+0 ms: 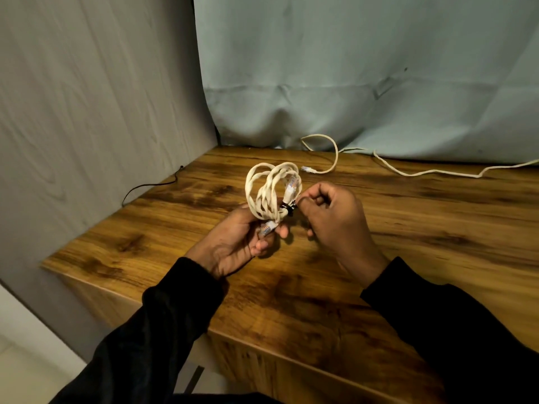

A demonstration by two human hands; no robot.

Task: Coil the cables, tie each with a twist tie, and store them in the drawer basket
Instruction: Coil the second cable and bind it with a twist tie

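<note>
The coiled cable [272, 193], cream-coloured, is held above the wooden table [408, 228], near its middle. Its loops stand roughly upright, gathered into one bundle at the lower end. A black twist tie [287, 207] encircles the bundle at that gathered point. One clear plug [292, 185] lies against the loops just above the tie; a second plug [267, 228] projects below the bundle.

The left hand [236, 240] grips the bundle from below, palm turned up, its fingers [264, 246] curled round the lower part of the coil. The right hand [335, 220] is just beside the coil on its right side, knuckles up. Its fingers are curled inward and its thumb and forefinger meet at the twist tie, pinching its ends. Both forearms wear black sleeves [163, 330].

A second cable [335, 158], uncoiled and of the same colour, lies along the far edge of the table, well apart from the hands. Its plug end rests on the surface behind the coil, and its length trails toward the right. A pale blue cloth [364, 68] hangs behind the table. A grey panel [87, 112] stands on the left, with a thin black wire [151, 186] beside it.
</note>
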